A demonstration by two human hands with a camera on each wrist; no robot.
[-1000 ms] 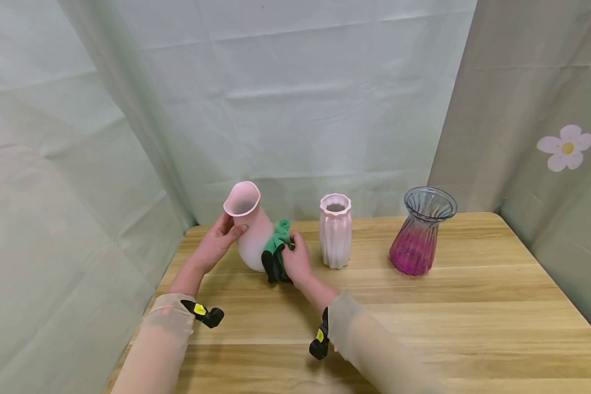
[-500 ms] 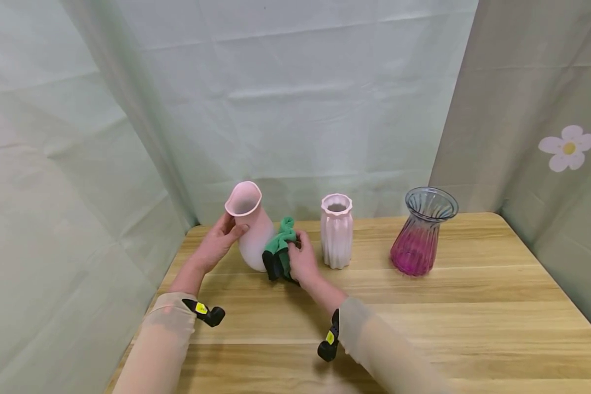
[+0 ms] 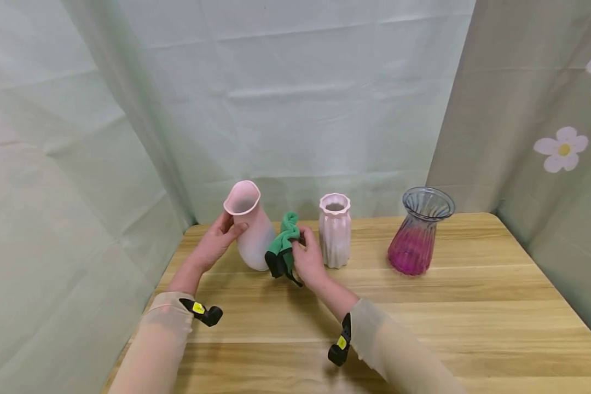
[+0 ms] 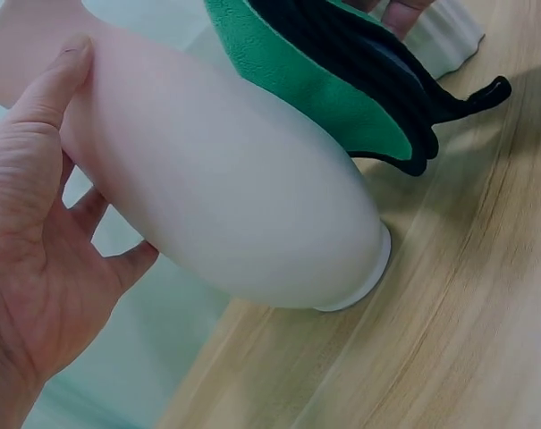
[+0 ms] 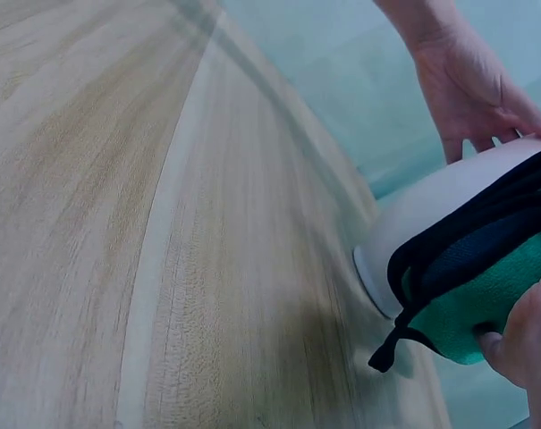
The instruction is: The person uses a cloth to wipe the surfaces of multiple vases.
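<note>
A pale pink smooth vase (image 3: 250,227) (image 4: 225,206) (image 5: 440,210) stands tilted on the wooden table (image 3: 423,323), leaning left. My left hand (image 3: 215,241) (image 4: 33,241) grips its neck, thumb on the front. My right hand (image 3: 307,260) (image 5: 525,344) grips a green cloth with black edging (image 3: 282,249) (image 4: 342,76) (image 5: 476,277) and presses it against the vase's right side.
A ribbed pale pink vase (image 3: 335,230) stands just right of my right hand. A fluted glass vase, grey on top and magenta below (image 3: 418,230), is further right. Green fabric walls close in the back and both sides.
My right hand and the cloth have slid a little up and to the right along the vase's side. The left hand and the vase have stayed put.
</note>
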